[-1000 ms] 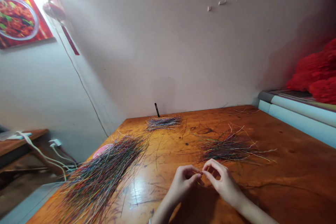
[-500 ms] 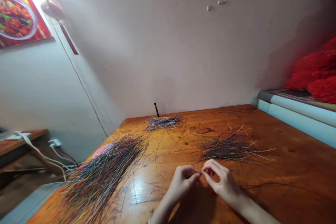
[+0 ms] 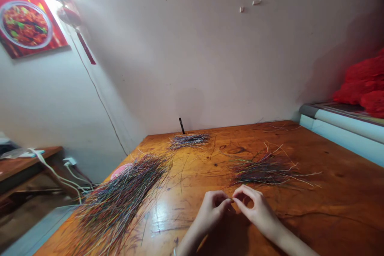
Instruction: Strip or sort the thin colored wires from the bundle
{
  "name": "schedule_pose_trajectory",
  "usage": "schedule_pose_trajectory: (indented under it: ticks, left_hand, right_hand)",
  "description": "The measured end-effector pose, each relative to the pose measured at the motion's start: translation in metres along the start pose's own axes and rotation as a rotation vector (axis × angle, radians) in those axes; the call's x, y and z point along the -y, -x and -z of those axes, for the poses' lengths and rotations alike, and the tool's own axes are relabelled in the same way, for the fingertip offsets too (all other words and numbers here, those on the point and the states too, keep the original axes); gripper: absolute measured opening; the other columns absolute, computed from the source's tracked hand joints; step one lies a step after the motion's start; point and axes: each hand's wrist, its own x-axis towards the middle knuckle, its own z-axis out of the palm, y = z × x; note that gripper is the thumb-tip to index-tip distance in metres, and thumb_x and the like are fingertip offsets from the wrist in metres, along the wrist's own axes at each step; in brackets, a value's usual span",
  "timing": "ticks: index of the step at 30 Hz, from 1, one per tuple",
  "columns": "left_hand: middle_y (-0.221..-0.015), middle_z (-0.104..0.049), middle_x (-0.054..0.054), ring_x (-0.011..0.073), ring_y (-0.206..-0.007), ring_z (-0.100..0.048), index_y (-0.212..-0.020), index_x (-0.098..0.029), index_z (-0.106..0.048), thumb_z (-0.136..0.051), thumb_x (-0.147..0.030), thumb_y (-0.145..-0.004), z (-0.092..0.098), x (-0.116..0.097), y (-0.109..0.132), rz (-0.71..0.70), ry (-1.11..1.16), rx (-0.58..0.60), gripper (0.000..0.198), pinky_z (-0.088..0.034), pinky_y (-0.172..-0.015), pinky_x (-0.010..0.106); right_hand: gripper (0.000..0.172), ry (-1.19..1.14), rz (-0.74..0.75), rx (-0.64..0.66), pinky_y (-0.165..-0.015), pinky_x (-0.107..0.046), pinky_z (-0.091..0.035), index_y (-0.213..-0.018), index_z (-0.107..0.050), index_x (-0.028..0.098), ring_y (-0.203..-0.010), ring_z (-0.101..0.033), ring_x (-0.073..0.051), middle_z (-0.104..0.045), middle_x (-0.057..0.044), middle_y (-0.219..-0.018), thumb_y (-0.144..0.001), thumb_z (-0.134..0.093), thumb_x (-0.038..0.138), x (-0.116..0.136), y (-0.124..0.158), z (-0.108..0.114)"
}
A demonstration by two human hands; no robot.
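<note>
My left hand (image 3: 212,210) and my right hand (image 3: 254,207) hover low over the orange wooden table (image 3: 333,200), fingertips meeting. Between the fingertips, both seem to pinch a very thin strand of wire (image 3: 231,201), mostly hidden by the fingers. To the left lies a large fan of fine multicoloured wires (image 3: 118,204). A smaller bundle of wires (image 3: 189,141) sits at the far edge of the table. A loose, darker pile of wires (image 3: 264,170) lies just beyond my right hand.
A pink object (image 3: 121,171) sits partly under the large wire pile. A black stick (image 3: 181,125) stands at the wall. To the right, red material (image 3: 363,82) lies on a white chest freezer (image 3: 345,118). White cables (image 3: 57,176) run along a lower side table (image 3: 27,164).
The whole view has shifted slightly, with the table and wires sitting a little further right. My hands stay together, their fingertips still meeting.
</note>
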Motion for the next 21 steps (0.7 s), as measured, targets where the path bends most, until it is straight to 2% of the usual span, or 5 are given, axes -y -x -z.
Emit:
schedule_pose_trajectory:
  ticks: [4,10,15,21]
  left_hand:
    - [-0.062,-0.066,0.005,0.0154,-0.059,-0.06,-0.069,-0.009,-0.063,-0.052,-0.028,-0.078,-0.001,-0.001,0.0,-0.009,-0.079,-0.019,0.024,-0.042,-0.054,0.022]
    - [-0.066,-0.067,0.004,0.0131,-0.06,-0.06,-0.079,-0.012,-0.065,-0.046,-0.018,-0.079,-0.002,-0.004,0.004,-0.06,-0.309,-0.012,0.02,-0.04,-0.053,0.018]
    - [-0.069,-0.068,0.002,0.0116,-0.062,-0.06,-0.074,-0.015,-0.065,-0.047,-0.014,-0.076,-0.003,-0.007,0.007,-0.116,-0.48,-0.027,0.018,-0.04,-0.057,0.017]
    - [-0.072,-0.069,0.001,0.012,-0.065,-0.061,-0.076,-0.017,-0.067,-0.048,-0.019,-0.077,-0.003,-0.012,0.007,-0.126,-0.506,-0.005,0.019,-0.042,-0.061,0.017]
  right_hand:
    - [0.008,-0.039,-0.046,0.001,-0.06,-0.023,-0.045,-0.07,-0.058,0.019,-0.066,-0.06,-0.015,-0.062,-0.001,-0.069,-0.077,-0.052,0.02,-0.001,-0.001,-0.002]
    - [0.007,-0.098,-0.101,0.003,-0.06,-0.023,-0.044,-0.067,-0.056,0.018,-0.063,-0.059,-0.015,-0.062,-0.001,-0.066,-0.073,-0.052,0.018,0.001,0.0,-0.002]
    - [0.004,-0.162,-0.114,0.036,-0.059,-0.022,-0.043,-0.07,-0.054,0.018,-0.062,-0.056,-0.014,-0.059,0.0,-0.066,-0.072,-0.051,0.016,0.0,0.001,-0.002]
    - [0.003,-0.367,-0.256,0.071,-0.049,-0.021,-0.037,-0.069,-0.053,0.017,-0.051,-0.046,-0.011,-0.051,0.004,-0.055,-0.068,-0.054,0.015,-0.005,-0.001,-0.002]
